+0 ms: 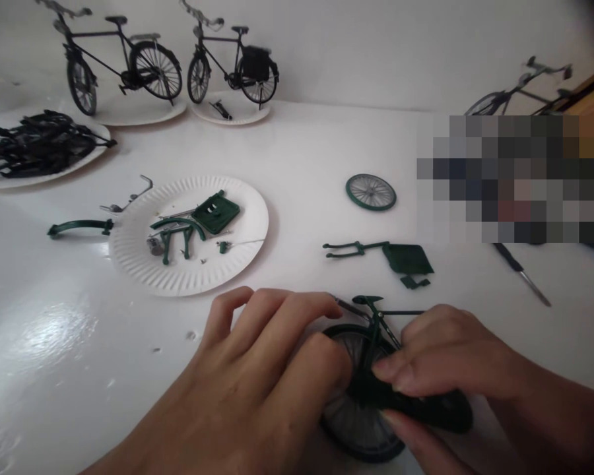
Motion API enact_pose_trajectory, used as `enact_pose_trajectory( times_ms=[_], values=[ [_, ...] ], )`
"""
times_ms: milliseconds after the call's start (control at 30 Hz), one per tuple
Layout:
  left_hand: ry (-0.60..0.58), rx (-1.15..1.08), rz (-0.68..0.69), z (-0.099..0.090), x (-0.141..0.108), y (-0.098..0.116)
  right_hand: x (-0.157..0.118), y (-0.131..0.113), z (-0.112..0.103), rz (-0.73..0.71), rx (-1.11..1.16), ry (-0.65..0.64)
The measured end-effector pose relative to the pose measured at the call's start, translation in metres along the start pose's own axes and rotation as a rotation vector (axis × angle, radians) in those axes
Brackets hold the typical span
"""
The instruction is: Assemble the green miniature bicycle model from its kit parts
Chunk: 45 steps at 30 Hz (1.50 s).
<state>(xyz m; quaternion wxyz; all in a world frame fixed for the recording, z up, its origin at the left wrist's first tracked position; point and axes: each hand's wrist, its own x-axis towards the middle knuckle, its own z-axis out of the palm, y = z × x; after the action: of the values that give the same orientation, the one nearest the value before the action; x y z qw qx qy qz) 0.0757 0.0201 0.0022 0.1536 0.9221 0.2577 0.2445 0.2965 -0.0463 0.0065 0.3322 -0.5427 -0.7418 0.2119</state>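
Note:
A green model bicycle (pixel 376 330), partly built, lies close in front of me with its saddle (pixel 367 299) and spoked rear wheel (pixel 363 432) showing. My left hand (pixel 277 369) curls over the left side of that wheel, its thumb and fingertips partly hidden. With thumb and fingers, my right hand (pixel 450 359) pinches the dark green chain case (pixel 438 408) beside the wheel and frame. The front of the frame runs behind my right hand. Beyond the bicycle lie a green fork-like part and a flat green panel (pixel 410 258).
A paper plate (pixel 188 280) holds green and silver parts. A loose wheel (pixel 371 192), a green mudguard (pixel 82 227) and a screwdriver (pixel 522 274) lie around. Black model bicycles (pixel 123 59) stand at the back; a plate of black parts (pixel 44 145) sits left. A blurred patch covers the right.

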Motion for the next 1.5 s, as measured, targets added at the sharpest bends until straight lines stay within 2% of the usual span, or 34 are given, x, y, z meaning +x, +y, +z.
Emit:
enact_pose_trajectory(
  times_ms=[133, 267, 400, 533, 700, 767, 1000, 1200, 1333, 1500],
  values=[
    [0.056, -0.072, 0.05, -0.003, 0.002, 0.007, 0.002, -0.011, -0.002, -0.001, 0.035, 0.016],
    [0.133, -0.074, 0.168, -0.005, 0.003, 0.011, 0.003, -0.015, -0.003, 0.016, 0.019, -0.002],
    [0.074, 0.043, 0.23, -0.006, 0.002, 0.012, 0.003, -0.016, -0.006, -0.002, -0.006, -0.01],
    [0.125, 0.185, 0.284, -0.008, 0.0, 0.015, 0.004, -0.015, -0.007, 0.0, -0.01, -0.047],
    [0.057, 0.311, 0.344, -0.011, -0.003, 0.022, 0.005, -0.014, -0.008, 0.014, -0.034, -0.067],
    [0.073, 0.358, 0.395, -0.013, -0.003, 0.024, 0.002, -0.011, -0.012, -0.019, -0.065, -0.071],
    [0.023, 0.414, 0.448, -0.026, -0.001, 0.03, -0.002, -0.008, -0.043, -0.121, -0.197, 0.036],
    [-0.062, 0.391, 0.464, -0.03, -0.001, 0.033, 0.01, -0.006, -0.058, -0.065, -0.184, 0.34],
    [-0.134, 0.393, 0.52, -0.035, 0.011, 0.039, 0.021, 0.008, -0.057, -0.056, -0.206, 0.342],
    [-0.209, 0.431, 0.562, -0.041, 0.025, 0.048, 0.027, 0.021, -0.058, 0.029, -0.231, 0.292]
  ],
)
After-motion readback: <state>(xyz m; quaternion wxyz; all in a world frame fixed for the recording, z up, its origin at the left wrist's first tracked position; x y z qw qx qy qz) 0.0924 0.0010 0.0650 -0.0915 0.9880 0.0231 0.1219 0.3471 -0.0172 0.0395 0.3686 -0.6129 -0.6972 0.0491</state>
